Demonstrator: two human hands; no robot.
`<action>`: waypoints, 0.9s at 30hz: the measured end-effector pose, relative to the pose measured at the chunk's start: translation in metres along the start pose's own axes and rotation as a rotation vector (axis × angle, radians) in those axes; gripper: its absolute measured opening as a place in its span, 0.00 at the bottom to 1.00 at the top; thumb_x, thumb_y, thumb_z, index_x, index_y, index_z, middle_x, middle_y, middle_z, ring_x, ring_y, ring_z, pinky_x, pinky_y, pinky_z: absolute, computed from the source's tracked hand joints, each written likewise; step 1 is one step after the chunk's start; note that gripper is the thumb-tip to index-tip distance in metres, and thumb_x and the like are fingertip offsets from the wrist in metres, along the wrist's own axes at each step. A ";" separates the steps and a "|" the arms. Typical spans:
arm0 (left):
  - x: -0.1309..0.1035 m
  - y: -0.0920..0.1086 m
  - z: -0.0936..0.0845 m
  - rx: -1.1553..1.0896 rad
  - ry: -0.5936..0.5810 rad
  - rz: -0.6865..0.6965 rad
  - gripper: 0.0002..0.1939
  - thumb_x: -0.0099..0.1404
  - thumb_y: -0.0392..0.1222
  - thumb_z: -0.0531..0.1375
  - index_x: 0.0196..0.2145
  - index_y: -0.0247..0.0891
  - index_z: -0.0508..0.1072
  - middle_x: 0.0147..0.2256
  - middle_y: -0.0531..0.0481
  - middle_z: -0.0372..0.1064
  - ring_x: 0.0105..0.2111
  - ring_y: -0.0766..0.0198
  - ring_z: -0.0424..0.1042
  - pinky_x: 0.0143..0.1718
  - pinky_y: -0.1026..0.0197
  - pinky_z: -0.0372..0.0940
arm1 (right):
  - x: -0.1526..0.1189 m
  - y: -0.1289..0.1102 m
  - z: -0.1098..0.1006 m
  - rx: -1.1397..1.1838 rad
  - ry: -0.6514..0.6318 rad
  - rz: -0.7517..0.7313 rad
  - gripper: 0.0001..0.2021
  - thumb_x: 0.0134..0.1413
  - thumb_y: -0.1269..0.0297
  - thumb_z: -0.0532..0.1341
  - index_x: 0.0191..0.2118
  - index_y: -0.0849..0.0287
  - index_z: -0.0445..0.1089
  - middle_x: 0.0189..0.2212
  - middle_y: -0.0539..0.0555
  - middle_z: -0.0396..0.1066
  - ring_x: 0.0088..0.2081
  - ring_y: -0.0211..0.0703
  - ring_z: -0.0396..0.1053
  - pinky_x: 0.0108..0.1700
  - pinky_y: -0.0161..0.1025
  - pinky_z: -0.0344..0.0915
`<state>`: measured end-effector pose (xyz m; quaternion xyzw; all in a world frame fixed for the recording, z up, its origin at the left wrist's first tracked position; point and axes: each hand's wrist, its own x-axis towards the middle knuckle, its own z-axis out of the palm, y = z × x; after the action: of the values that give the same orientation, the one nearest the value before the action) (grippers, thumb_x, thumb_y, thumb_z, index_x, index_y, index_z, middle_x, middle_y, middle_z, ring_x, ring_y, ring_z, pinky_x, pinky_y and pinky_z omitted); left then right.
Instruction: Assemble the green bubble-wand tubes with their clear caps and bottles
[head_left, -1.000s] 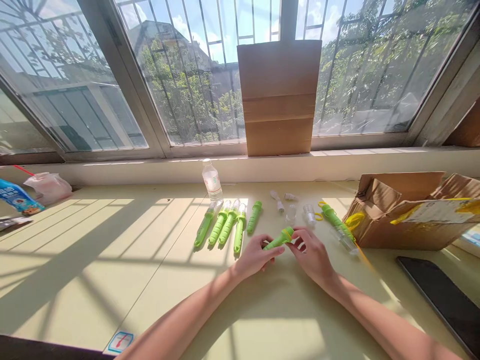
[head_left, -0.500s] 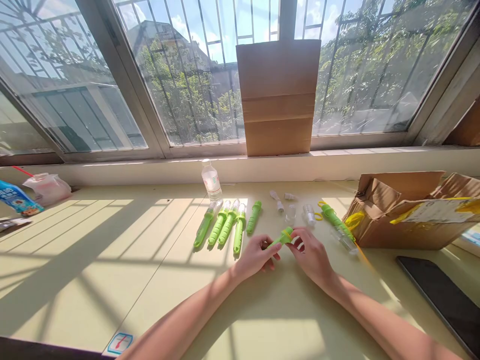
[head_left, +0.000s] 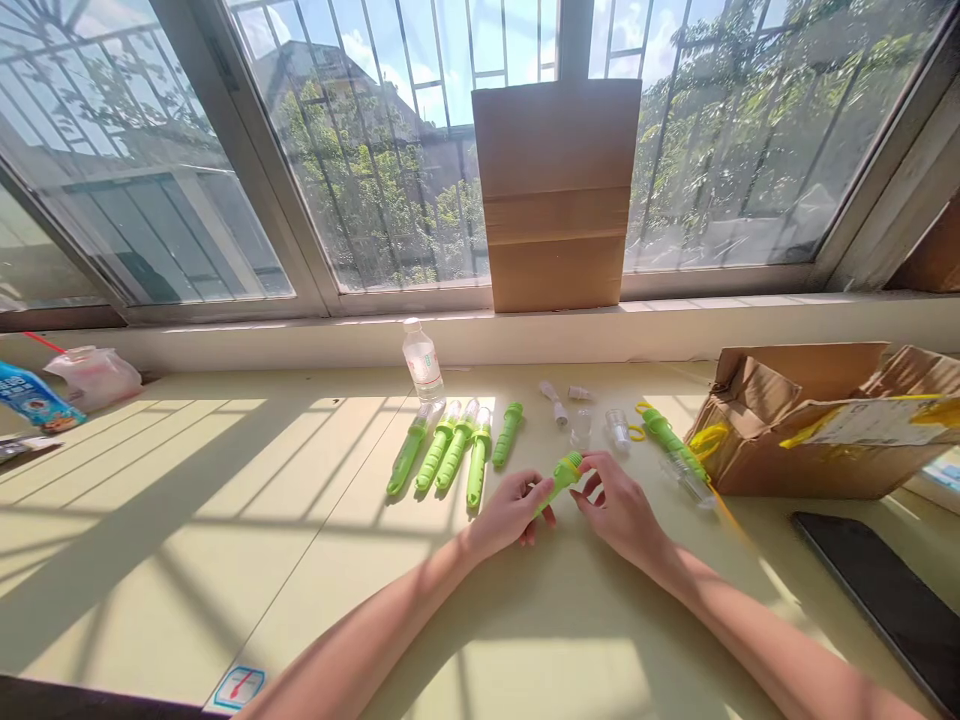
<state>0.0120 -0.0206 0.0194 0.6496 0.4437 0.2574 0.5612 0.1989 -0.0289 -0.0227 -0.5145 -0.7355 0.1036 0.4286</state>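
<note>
My left hand (head_left: 517, 510) is closed around a light-green plastic tube (head_left: 561, 476), its threaded end tilted up to the right. Beside that end is my right hand (head_left: 619, 505), thumb and forefinger apart; whether a fingertip touches the tube I cannot tell. Beyond my left hand lie several green tubes with clear tops (head_left: 452, 450) and a single green tube (head_left: 508, 435) with no clear top. Past my right hand are a clear cap with a yellow ring (head_left: 619, 430), a clear cup (head_left: 581, 430) and small white-and-clear parts (head_left: 555, 404).
A green tube with yellow loop (head_left: 666, 432) lies by an open cardboard box (head_left: 810, 440) at right. A black phone (head_left: 877, 590) rests nearer. A water bottle (head_left: 424, 365) stands at the back; a blue packet (head_left: 37, 397) and pink-white bag (head_left: 97, 378) are far left.
My right thumb and forefinger have come apart at the tube's threaded end. The tube in my left hand has turned slightly more upright, showing more of its collar.
</note>
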 end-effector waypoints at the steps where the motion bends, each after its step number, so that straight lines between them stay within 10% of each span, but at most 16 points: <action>1: 0.000 0.000 0.000 -0.004 -0.006 -0.002 0.22 0.63 0.61 0.50 0.33 0.37 0.65 0.26 0.50 0.72 0.14 0.73 0.60 0.13 0.69 0.52 | 0.000 0.000 0.000 -0.009 -0.002 -0.008 0.09 0.52 0.69 0.57 0.39 0.54 0.58 0.43 0.52 0.66 0.28 0.36 0.68 0.26 0.35 0.66; 12: -0.003 0.009 -0.003 -0.004 -0.014 -0.040 0.23 0.52 0.58 0.63 0.34 0.39 0.62 0.24 0.54 0.72 0.11 0.75 0.57 0.11 0.71 0.50 | -0.004 -0.005 0.001 -0.100 0.087 -0.075 0.06 0.55 0.66 0.56 0.38 0.55 0.57 0.43 0.53 0.67 0.26 0.34 0.67 0.24 0.34 0.64; 27: -0.001 0.003 -0.001 -0.021 -0.059 0.006 0.24 0.60 0.62 0.53 0.29 0.36 0.67 0.26 0.51 0.70 0.17 0.72 0.65 0.15 0.70 0.55 | -0.002 -0.003 0.000 -0.121 0.117 -0.107 0.02 0.57 0.67 0.54 0.36 0.55 0.59 0.40 0.53 0.69 0.25 0.34 0.67 0.27 0.34 0.65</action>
<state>0.0121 -0.0213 0.0230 0.6523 0.4223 0.2445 0.5800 0.1972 -0.0324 -0.0220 -0.5045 -0.7406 0.0056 0.4438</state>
